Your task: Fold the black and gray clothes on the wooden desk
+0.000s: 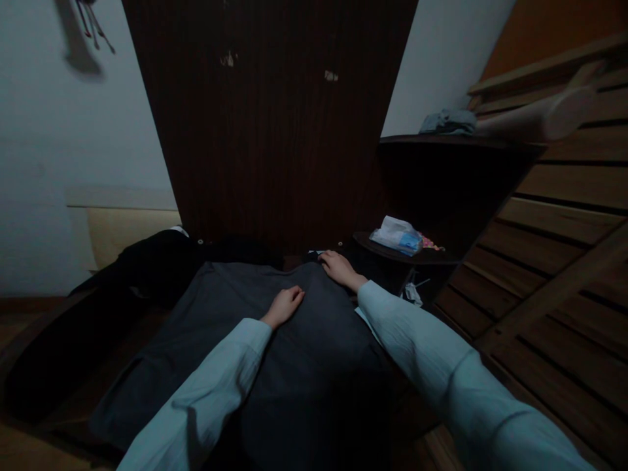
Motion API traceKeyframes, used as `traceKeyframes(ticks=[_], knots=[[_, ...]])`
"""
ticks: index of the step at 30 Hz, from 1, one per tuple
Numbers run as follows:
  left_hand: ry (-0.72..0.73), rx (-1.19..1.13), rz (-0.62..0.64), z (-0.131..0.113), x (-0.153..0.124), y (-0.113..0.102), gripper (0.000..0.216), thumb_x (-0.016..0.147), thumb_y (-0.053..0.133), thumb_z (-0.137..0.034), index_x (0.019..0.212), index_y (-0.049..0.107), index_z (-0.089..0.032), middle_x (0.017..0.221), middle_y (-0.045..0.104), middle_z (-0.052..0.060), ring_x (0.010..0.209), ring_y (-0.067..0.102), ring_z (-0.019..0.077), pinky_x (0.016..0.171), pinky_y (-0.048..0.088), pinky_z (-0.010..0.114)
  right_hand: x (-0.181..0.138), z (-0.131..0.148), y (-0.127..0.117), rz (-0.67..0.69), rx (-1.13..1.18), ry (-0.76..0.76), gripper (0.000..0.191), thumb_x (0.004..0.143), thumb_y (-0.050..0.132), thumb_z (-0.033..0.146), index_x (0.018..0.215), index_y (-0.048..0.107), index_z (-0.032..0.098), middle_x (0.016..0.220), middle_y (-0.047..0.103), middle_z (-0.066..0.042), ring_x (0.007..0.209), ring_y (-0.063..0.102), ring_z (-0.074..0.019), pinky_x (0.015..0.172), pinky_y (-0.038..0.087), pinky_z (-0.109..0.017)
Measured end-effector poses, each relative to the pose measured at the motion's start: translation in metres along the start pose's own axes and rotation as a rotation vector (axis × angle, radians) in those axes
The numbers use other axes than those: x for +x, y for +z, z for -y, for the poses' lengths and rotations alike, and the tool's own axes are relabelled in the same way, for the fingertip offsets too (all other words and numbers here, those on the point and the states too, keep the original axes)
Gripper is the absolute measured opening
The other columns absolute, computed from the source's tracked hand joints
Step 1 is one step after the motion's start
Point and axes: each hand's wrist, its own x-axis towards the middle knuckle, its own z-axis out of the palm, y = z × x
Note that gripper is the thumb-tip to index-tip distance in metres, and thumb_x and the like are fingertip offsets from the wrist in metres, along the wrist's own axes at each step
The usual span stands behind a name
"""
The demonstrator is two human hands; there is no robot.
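Cloth [314,340], dark grey and broad, is the only thing being worked on in the head view; it spreads beneath the left fingers and runs up to the right fingertips, with soft folds to the left of both. The left hand [284,306] is over its middle, fingers curled in together; whether they pinch any of it, I cannot tell. The right hand [341,269] reaches farther, fingers bent and close together at the far edge, and their grip is hidden from me too. I take this to be arranging the cloth, and I'd let the right fingers steady that edge while the left ones open out and sweep away from them with a flat palm, since curled knuckles would likely push up fresh creases. To the right of the right fingers, a lower shelf [407,260] bears a white-and-blue packet [396,237]; its wrap looks clear, but I can't say what's inside. Higher up on that side, an upper shelf [417,140] carries a folded bundle [447,122] and a pale roll [544,118]. Beyond the left fingers, off to their left, lies a black heap [142,261].
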Motion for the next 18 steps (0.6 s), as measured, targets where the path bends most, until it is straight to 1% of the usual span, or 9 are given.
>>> traceKeyframes(ticks=[2, 4, 6, 8, 10, 12, 13, 15, 18], knots=[[-0.008, -0.005, 0.001, 0.001, 0.001, 0.000, 0.024, 0.081, 0.038, -0.030, 0.073, 0.057, -0.017, 0.069, 0.060, 0.002, 0.065, 0.055, 0.0147, 0.062, 0.038, 0.023, -0.009, -0.003, -0.004, -0.159, 0.110, 0.091, 0.024, 0.077, 0.042, 0.015, 0.096, 0.057, 0.016, 0.096, 0.058, -0.008, 0.087, 0.052, -0.0176, 0.076, 0.040, -0.027], [-0.015, -0.018, 0.002, 0.001, 0.002, 0.000, 0.023, 0.080, 0.039, -0.029, 0.074, 0.057, -0.017, 0.070, 0.061, 0.002, 0.067, 0.055, 0.0146, 0.063, 0.038, 0.023, -0.023, -0.005, -0.008, -0.252, 0.234, 0.205, 0.019, 0.078, 0.041, 0.020, 0.088, 0.057, 0.017, 0.084, 0.060, -0.005, 0.075, 0.054, -0.0159, 0.068, 0.040, -0.026], [-0.024, -0.034, 0.013, 0.000, 0.002, 0.000, 0.022, 0.079, 0.040, -0.029, 0.073, 0.057, -0.017, 0.068, 0.060, 0.001, 0.064, 0.054, 0.0140, 0.061, 0.037, 0.022, -0.041, -0.005, -0.009, -0.276, 0.347, 0.285, 0.019, 0.078, 0.040, 0.027, 0.074, 0.057, 0.018, 0.071, 0.058, -0.003, 0.065, 0.052, -0.0147, 0.061, 0.039, -0.025], [-0.031, -0.051, 0.028, -0.002, 0.002, -0.001, 0.023, 0.079, 0.040, -0.030, 0.069, 0.056, -0.017, 0.063, 0.057, 0.000, 0.060, 0.052, 0.0132, 0.058, 0.036, 0.022, -0.063, -0.003, -0.006, -0.284, 0.449, 0.331, 0.027, 0.078, 0.040, 0.036, 0.063, 0.054, 0.019, 0.063, 0.057, -0.002, 0.060, 0.051, -0.0145, 0.058, 0.037, -0.025], [-0.040, -0.072, 0.030, -0.003, 0.002, -0.002, 0.024, 0.078, 0.040, -0.031, 0.064, 0.054, -0.017, 0.059, 0.053, -0.001, 0.057, 0.049, 0.0125, 0.055, 0.035, 0.022, -0.085, -0.002, 0.001, -0.307, 0.568, 0.400, 0.034, 0.077, 0.039, 0.045, 0.058, 0.052, 0.019, 0.059, 0.055, -0.001, 0.058, 0.051, -0.0146, 0.056, 0.037, -0.025], [-0.050, -0.096, 0.016, -0.004, 0.002, -0.002, 0.025, 0.078, 0.040, -0.031, 0.061, 0.052, -0.017, 0.056, 0.050, -0.002, 0.056, 0.047, 0.0119, 0.054, 0.034, 0.021, -0.102, -0.003, 0.010, -0.327, 0.713, 0.513, 0.039, 0.074, 0.039, 0.053, 0.057, 0.050, 0.020, 0.054, 0.053, 0.000, 0.054, 0.050, -0.0141, 0.053, 0.037, -0.025], [-0.056, -0.110, 0.008, -0.004, 0.002, -0.002, 0.025, 0.077, 0.040, -0.031, 0.060, 0.050, -0.017, 0.056, 0.049, -0.003, 0.056, 0.046, 0.0117, 0.054, 0.034, 0.021, -0.109, -0.004, 0.015, -0.314, 0.771, 0.561, 0.040, 0.072, 0.040, 0.056, 0.056, 0.050, 0.020, 0.052, 0.052, 0.001, 0.052, 0.049, -0.0139, 0.052, 0.037, -0.025], [-0.070, -0.135, -0.005, -0.004, 0.003, -0.002, 0.025, 0.077, 0.040, -0.031, 0.059, 0.049, -0.017, 0.056, 0.048, -0.003, 0.057, 0.046, 0.0113, 0.055, 0.034, 0.021, -0.117, -0.008, 0.022, -0.228, 0.870, 0.608, 0.042, 0.067, 0.045, 0.060, 0.055, 0.052, 0.020, 0.049, 0.051, 0.001, 0.049, 0.048, -0.0139, 0.050, 0.036, -0.025], [-0.088, -0.158, -0.010, -0.004, 0.003, -0.003, 0.025, 0.076, 0.040, -0.031, 0.057, 0.046, -0.017, 0.055, 0.047, -0.004, 0.057, 0.045, 0.0110, 0.055, 0.034, 0.021, -0.122, -0.011, 0.025, -0.065, 1.058, 0.613, 0.041, 0.063, 0.051, 0.060, 0.057, 0.057, 0.020, 0.053, 0.055, 0.001, 0.053, 0.051, -0.0148, 0.051, 0.038, -0.026]])
